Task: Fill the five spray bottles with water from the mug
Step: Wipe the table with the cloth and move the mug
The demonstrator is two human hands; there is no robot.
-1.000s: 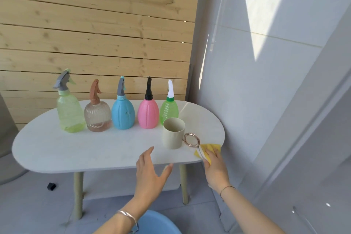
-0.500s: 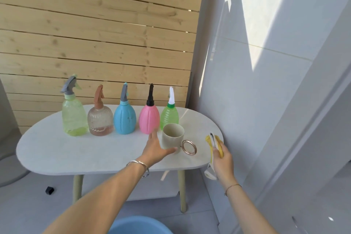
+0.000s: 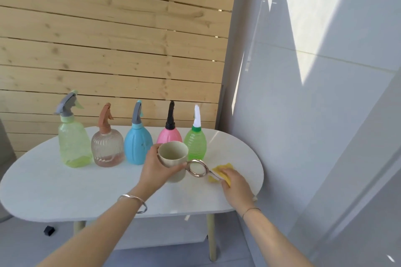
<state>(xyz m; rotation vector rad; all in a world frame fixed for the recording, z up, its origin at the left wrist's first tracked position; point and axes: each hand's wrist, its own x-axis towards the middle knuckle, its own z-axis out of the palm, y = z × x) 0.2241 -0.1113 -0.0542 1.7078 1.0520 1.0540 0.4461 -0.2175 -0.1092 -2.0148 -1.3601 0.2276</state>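
a: where is the mug (image 3: 173, 158) found?

b: it is seen near the right end of the white table (image 3: 65, 191), just in front of the pink bottle (image 3: 169, 135) and the green bottle (image 3: 195, 143). its beige body is wrapped by the left hand (image 3: 155, 172), with the thumb laid across the front and the fingers curled round the far side. whether its base is touching the table cannot be told, nor whether water is held in it.

a: and the handle?

b: a rose-gold ring handle (image 3: 197, 168) is pointed to the right, toward the right hand (image 3: 236, 184).

a: what is held there?

b: that hand is laid over a yellow cloth (image 3: 223, 168) on the table, just right of the handle. the fingers are bent down onto it. whether the cloth is pinched or only pressed cannot be told.

a: how are the bottles set out?

b: all five are stood upright in a row along the far side. a yellow-green bottle (image 3: 73, 145), a clear brownish bottle (image 3: 107, 147) and a blue bottle (image 3: 137, 145) are placed left of the pink and green ones. each is capped with a sprayer. a wooden slat wall (image 3: 108, 39) is seen behind them.
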